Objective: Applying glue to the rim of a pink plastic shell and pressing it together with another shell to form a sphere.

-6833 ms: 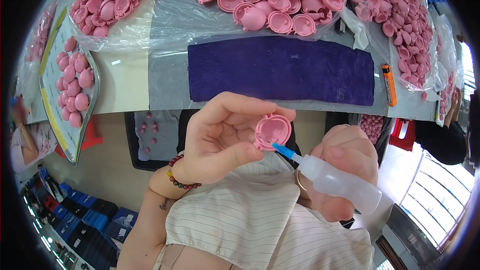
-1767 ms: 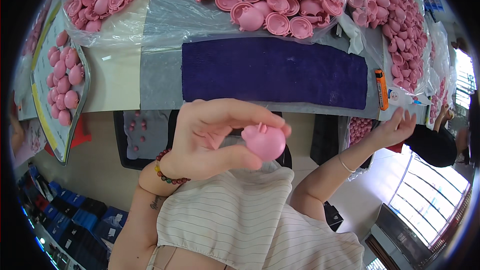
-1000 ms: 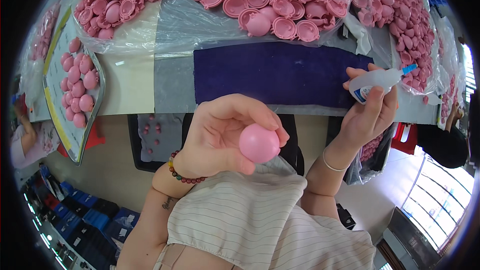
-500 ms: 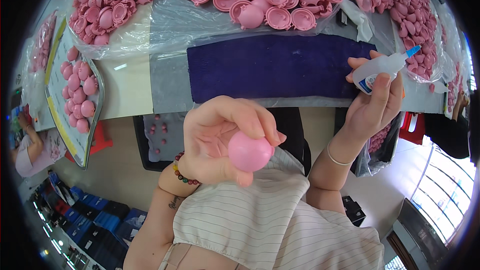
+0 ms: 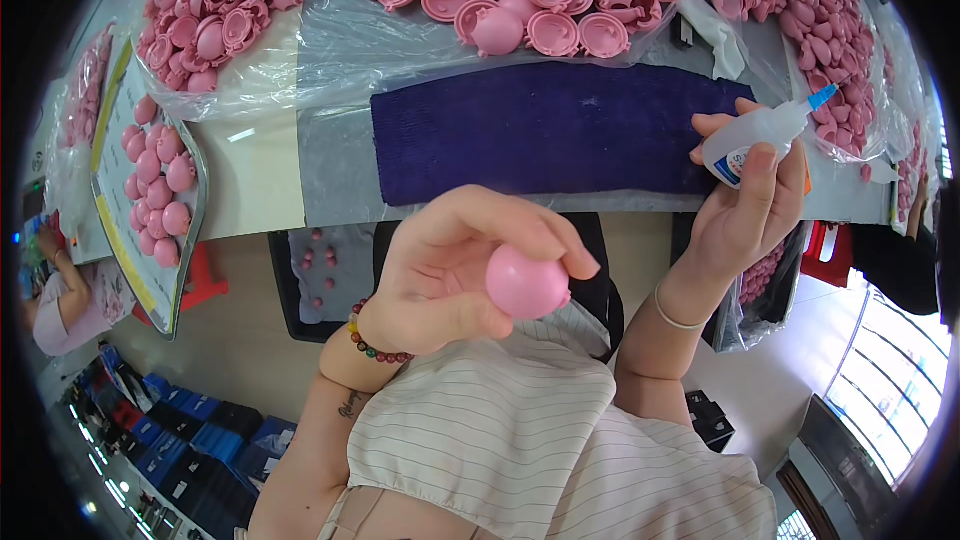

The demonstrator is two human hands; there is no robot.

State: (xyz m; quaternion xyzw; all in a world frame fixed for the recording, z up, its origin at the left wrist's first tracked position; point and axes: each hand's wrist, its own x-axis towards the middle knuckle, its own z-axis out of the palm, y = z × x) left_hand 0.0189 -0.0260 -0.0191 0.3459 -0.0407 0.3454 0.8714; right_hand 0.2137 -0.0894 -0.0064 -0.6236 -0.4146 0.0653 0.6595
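Note:
A round pink plastic ball (image 5: 527,283) is pinched between the thumb and fingers of my left hand (image 5: 455,265), in front of my body just off the table's near edge. My right hand (image 5: 750,195) is wrapped round a small translucent squeeze bottle (image 5: 745,147) with a blue nozzle (image 5: 822,97), which points up and to the right. That hand is over the right end of a dark purple cloth (image 5: 550,135) lying on the table.
Heaps of pink half shells (image 5: 550,0) lie on clear plastic sheeting (image 5: 370,45) along the far side. More pink parts (image 5: 830,70) pile up at right. A tray (image 5: 195,200) at left bears several pink balls (image 5: 160,195). Below the table sits a black bin (image 5: 285,290). Another person's arm (image 5: 68,275) shows far left.
My left hand has shifted slightly right and up with the pink ball, which has turned a little in the fingers. My right hand with the bottle has barely moved.

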